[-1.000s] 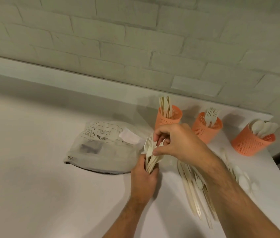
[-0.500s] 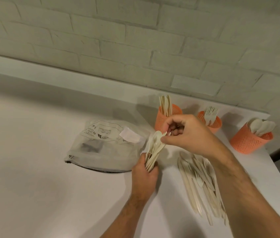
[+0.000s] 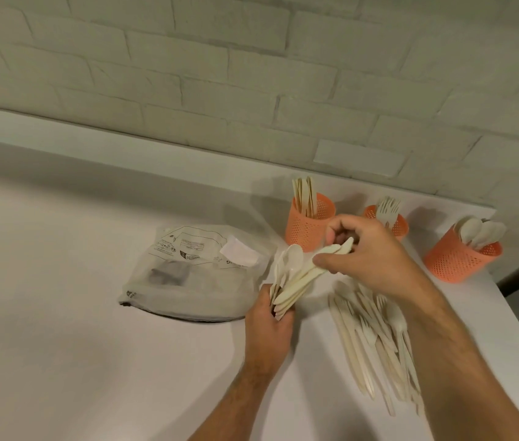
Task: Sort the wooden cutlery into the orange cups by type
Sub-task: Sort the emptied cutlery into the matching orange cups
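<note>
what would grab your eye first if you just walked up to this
The two hands at centre: the left hand grips a fan of wooden spoons while the right hand pinches some. Behind stand three orange cups, and loose cutlery lies under the right forearm.

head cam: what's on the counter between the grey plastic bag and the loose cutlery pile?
In the head view, the left hand gripping a fanned bundle of wooden spoons sits between the grey plastic bag and the loose wooden cutlery pile; the right hand pinches the bundle's tips.
</note>
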{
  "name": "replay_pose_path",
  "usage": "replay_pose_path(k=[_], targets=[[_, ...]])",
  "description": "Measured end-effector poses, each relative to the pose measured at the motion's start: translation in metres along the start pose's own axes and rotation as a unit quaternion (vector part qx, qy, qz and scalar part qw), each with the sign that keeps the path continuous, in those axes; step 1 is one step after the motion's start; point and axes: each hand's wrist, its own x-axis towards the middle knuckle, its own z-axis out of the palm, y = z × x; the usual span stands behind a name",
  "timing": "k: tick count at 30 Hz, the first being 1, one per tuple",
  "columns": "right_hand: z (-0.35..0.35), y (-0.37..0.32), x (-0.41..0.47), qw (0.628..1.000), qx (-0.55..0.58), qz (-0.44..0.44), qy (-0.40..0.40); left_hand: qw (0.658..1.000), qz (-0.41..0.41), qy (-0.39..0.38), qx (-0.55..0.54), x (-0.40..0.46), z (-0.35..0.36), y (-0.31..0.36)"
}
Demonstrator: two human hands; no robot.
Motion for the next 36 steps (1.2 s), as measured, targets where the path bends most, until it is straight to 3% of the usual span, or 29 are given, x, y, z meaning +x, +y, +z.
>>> replay_pose_path(k=[4,7,12,19,26,32,36], targets=[[0.027,0.014,-0.003,0.984,0.135,0.052,0.102,1.000,0.018,0.005,0.023,0.001,0.001,-0.002],[0.049,0.026,-0.008,0.975,0.137,0.082,0.155,0.999,0.014,-0.001,0.042,0.001,0.003,-0.002],[0.052,0.028,-0.008,0.981,0.096,0.076,0.150,0.999,0.010,-0.008,0.038,0.001,0.003,-0.003],[-0.018,0.003,0.012,0.968,0.173,0.012,0.180,1.000,-0.024,0.010,-0.009,0.002,0.000,0.006],[-0.068,0.007,0.085,0.968,0.004,-0.067,0.240,0.996,-0.044,-0.002,-0.079,0.002,-0.001,0.007],[-0.048,0.032,0.132,0.976,-0.085,-0.071,0.187,0.996,-0.034,0.015,-0.077,0.003,-0.002,0.011],[-0.024,0.061,0.145,0.981,-0.162,-0.035,0.096,0.995,-0.043,0.019,-0.091,0.006,-0.004,0.009]])
